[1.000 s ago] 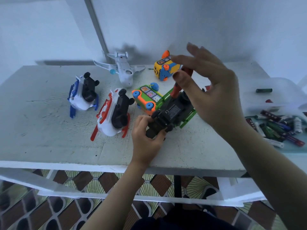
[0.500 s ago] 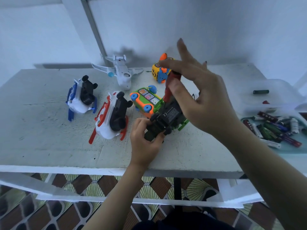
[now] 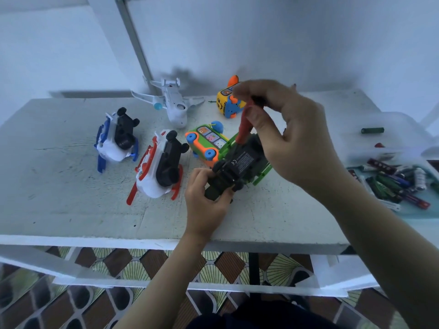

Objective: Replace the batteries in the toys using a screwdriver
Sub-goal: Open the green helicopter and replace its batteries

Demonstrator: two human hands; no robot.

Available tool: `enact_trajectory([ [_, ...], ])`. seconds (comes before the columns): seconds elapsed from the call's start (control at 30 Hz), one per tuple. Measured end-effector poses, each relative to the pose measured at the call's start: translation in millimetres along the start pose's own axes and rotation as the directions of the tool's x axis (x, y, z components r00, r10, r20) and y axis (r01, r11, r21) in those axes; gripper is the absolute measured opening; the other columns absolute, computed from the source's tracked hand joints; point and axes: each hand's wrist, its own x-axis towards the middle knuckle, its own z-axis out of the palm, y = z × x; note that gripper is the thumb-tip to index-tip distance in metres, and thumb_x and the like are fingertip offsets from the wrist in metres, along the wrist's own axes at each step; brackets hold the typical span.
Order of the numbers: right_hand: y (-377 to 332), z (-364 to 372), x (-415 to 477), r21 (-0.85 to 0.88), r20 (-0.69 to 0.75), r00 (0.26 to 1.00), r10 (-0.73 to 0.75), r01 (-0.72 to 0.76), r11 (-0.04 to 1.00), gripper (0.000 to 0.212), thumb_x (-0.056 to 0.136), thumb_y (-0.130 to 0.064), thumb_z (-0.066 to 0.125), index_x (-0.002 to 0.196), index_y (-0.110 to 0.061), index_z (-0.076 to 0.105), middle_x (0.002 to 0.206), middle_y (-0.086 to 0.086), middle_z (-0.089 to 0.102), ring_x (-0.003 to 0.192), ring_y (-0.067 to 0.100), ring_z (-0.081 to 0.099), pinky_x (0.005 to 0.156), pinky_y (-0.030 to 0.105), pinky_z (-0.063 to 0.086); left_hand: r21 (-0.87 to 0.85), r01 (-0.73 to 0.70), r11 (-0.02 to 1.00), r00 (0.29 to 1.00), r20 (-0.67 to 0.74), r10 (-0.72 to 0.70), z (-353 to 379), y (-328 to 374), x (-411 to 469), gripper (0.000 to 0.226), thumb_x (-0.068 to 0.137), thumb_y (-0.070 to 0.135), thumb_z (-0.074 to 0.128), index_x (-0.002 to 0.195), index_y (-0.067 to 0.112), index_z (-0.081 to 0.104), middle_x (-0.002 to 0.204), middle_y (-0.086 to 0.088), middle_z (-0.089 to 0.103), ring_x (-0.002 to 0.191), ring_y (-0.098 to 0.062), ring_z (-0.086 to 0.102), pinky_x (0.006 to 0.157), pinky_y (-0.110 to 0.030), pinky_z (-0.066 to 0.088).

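A dark green toy vehicle (image 3: 240,165) lies upside down on the white table (image 3: 71,205), its black underside with a label facing up. My left hand (image 3: 204,200) grips its near end. My right hand (image 3: 292,138) pinches the top of a red-handled screwdriver (image 3: 244,129), which stands tilted with its tip on the toy's underside. Part of the handle and the tip are hidden by my fingers and the toy.
A green-orange toy bus (image 3: 206,146) touches the vehicle's left side. A red-white toy (image 3: 159,172), a blue-white toy (image 3: 116,138), a white plane (image 3: 173,105) and a yellow-blue toy (image 3: 228,103) lie beyond. A tray (image 3: 425,214) of several batteries (image 3: 392,184) sits at the right.
My right hand's spread fingers have closed round the screwdriver's top. The left hand stays on the vehicle.
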Motion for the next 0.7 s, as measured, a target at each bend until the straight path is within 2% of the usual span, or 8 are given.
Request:
enact_trajectory([
  [0.03,1.1,-0.7,-0.1,-0.011,0.025,1.0,-0.001,0.002,1.0,0.026,0.093,-0.008,0.049,0.114,-0.013,0.065,0.084,-0.007,0.071,0.09,0.009,0.066,0.11,0.036,0.034,-0.003,-0.004,1.0,1.0,0.0,0.004,0.1,0.7,0.0,0.029,0.064,0.006,0.076,0.082,0.01,0.053,0.084,0.005,0.049,0.081,0.004,0.047,0.068,-0.005,0.036],
  [0.13,-1.1,-0.4,0.2,0.062,0.077,0.996,0.044,-0.049,0.997,0.028,0.094,-0.018,0.05,0.117,-0.021,0.066,0.094,-0.012,0.069,0.127,0.003,0.049,0.117,0.034,0.023,-0.008,-0.011,1.0,1.0,0.008,0.011,0.7,3.9,-0.5,0.028,0.064,0.006,0.075,0.082,0.009,0.053,0.086,0.009,0.049,0.082,0.006,0.047,0.068,-0.004,0.037],
  [0.23,-3.8,1.4,-0.2,0.046,-0.017,1.0,0.021,-0.02,0.999,0.022,0.086,-0.034,0.067,0.105,-0.025,0.073,0.096,-0.002,0.068,0.116,0.004,0.053,0.098,0.018,0.039,-0.016,-0.011,1.0,1.0,0.004,0.011,0.7,4.5,-0.6,0.027,0.065,0.009,0.075,0.082,0.008,0.053,0.086,0.01,0.048,0.082,0.006,0.047,0.068,-0.004,0.038],
  [0.3,-5.2,2.2,-0.6,0.04,-0.093,0.996,-0.001,0.004,0.999,0.017,0.082,-0.031,0.072,0.097,-0.022,0.075,0.085,0.0,0.067,0.092,0.003,0.059,0.091,0.024,0.044,-0.028,-0.017,0.999,1.0,0.003,0.018,0.3,5.3,-0.3,0.027,0.067,0.017,0.074,0.082,0.009,0.053,0.088,0.013,0.048,0.082,0.006,0.048,0.067,-0.005,0.038],
  [0.43,-1.4,1.3,0.7,0.007,-0.083,0.996,0.026,-0.026,1.0,0.026,0.088,-0.015,0.063,0.114,-0.017,0.069,0.084,-0.007,0.071,0.082,0.004,0.063,0.111,0.045,0.033,-0.038,-0.02,0.999,1.0,-0.005,0.02,0.2,5.0,-0.4,0.031,0.065,0.007,0.074,0.084,0.013,0.051,0.088,0.013,0.048,0.082,0.007,0.048,0.066,-0.004,0.039],
  [0.57,-0.1,-4.4,0.4,0.021,0.083,0.995,0.05,-0.052,0.998,0.032,0.094,-0.012,0.049,0.124,-0.014,0.06,0.1,0.002,0.072,0.096,0.008,0.064,0.094,0.02,0.045,-0.035,-0.019,0.999,1.0,-0.008,0.018,0.5,1.7,-0.4,0.03,0.065,0.009,0.075,0.083,0.014,0.051,0.087,0.014,0.048,0.08,0.005,0.047,0.066,-0.006,0.038],
  [0.63,-1.7,-3.7,-0.4,0.031,0.094,0.992,0.081,-0.084,0.996,0.032,0.094,-0.02,0.051,0.124,-0.022,0.062,0.115,-0.007,0.068,0.123,0.008,0.052,0.111,0.027,0.028,-0.047,-0.026,0.999,1.0,-0.009,0.025,0.6,1.2,-0.5,0.027,0.067,0.019,0.073,0.083,0.016,0.05,0.087,0.014,0.048,0.079,0.004,0.047,0.065,-0.006,0.037],
  [0.7,-3.9,-0.7,-0.8,0.022,0.064,0.996,0.066,-0.067,0.997,0.029,0.091,-0.031,0.058,0.119,-0.027,0.066,0.105,-0.019,0.066,0.132,0.008,0.043,0.117,0.042,0.02,-0.051,-0.032,0.998,0.999,-0.008,0.031,0.7,1.7,-0.6,0.025,0.068,0.025,0.068,0.083,0.017,0.049,0.087,0.015,0.047,0.078,0.003,0.046,0.065,-0.007,0.036],
])
